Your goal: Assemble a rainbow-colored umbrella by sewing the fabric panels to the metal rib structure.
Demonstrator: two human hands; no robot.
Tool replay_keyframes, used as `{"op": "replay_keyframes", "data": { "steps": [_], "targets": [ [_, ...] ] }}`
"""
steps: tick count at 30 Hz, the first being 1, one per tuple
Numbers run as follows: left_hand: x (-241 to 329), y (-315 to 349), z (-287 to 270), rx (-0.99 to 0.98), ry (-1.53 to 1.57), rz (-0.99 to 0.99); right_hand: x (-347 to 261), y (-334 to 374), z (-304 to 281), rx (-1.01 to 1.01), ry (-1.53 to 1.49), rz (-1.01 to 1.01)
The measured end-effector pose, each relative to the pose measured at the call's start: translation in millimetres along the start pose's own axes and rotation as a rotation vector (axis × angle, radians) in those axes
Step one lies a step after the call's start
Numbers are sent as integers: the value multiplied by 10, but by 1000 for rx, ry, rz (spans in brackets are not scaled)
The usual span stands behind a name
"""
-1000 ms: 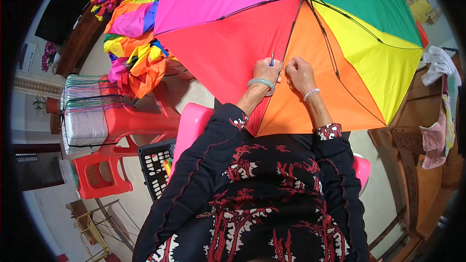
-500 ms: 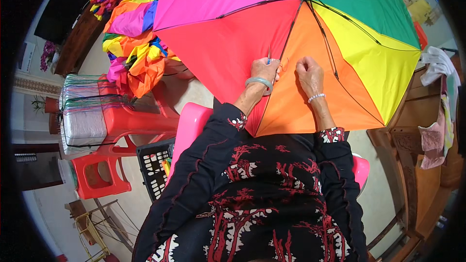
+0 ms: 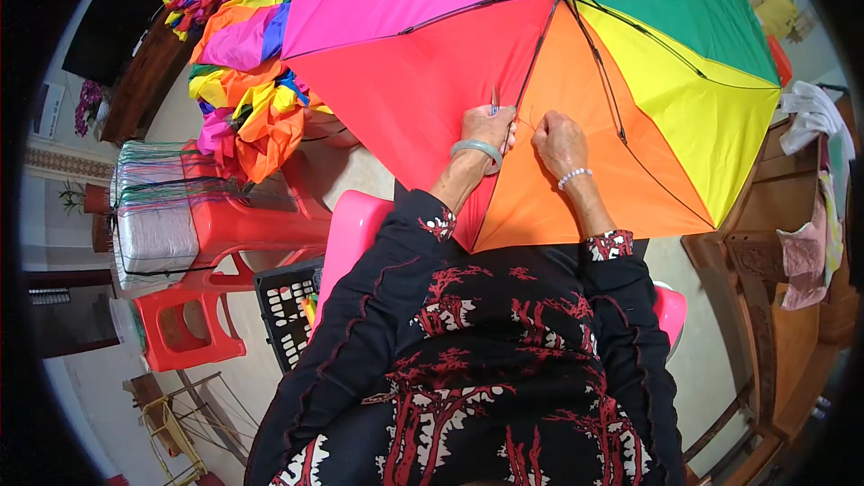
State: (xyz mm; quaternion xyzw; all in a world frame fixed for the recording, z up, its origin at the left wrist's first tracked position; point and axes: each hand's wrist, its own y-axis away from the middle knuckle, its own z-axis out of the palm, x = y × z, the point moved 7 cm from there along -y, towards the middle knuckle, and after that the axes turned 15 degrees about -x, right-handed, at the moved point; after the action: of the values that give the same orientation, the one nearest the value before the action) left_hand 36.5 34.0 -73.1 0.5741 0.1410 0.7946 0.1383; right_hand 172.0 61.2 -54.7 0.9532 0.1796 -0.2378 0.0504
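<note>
An open multicoloured umbrella (image 3: pixel 621 189) lies inside-up across my lap, its dark ribs and shaft showing. My left hand (image 3: pixel 486 130) is closed at the rib (image 3: pixel 537 54) between the red and orange panels. From its grip sticks up a slim pointed metal tool with a blue part (image 3: pixel 494 106), resembling small scissors; its handles are hidden. Over the orange panel, to the right of that rib, my right hand (image 3: pixel 560 146) has its fingers pinched together. A fine reddish thread (image 3: pixel 531 115) shows beside those fingertips; their exact hold on it is partly hidden.
Bunched rainbow fabric (image 3: pixel 261 117) is heaped at the far left. Beside it, a red stool (image 3: pixel 243 225) bears a white bundle (image 3: pixel 155 225) draped with coloured cords. A black tray (image 3: pixel 286 315) sits by my pink seat (image 3: pixel 355 225). Wooden furniture (image 3: pixel 792 333) holding cloths stands right.
My right hand has moved slightly left and down, tilting toward my left hand, so the gap between them is smaller. My left hand has barely shifted and keeps the pointed tool.
</note>
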Motion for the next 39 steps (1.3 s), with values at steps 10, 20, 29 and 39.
{"op": "replay_keyframes", "data": {
  "steps": [10, 20, 29, 39],
  "targets": [
    [18, 15, 14, -12, -26, -14, 75, 58, -245, 192, -895, 103],
    [-17, -38, -6, -33, 20, -21, -143, -19, 0, 59, -399, -20],
    [-34, -36, -13, -50, 15, -26, -46, -83, 168, -26, -594, 38],
    [1, -17, 25, -19, 31, 2, 75, -121, 257, -29, -729, 3]
  ]
}}
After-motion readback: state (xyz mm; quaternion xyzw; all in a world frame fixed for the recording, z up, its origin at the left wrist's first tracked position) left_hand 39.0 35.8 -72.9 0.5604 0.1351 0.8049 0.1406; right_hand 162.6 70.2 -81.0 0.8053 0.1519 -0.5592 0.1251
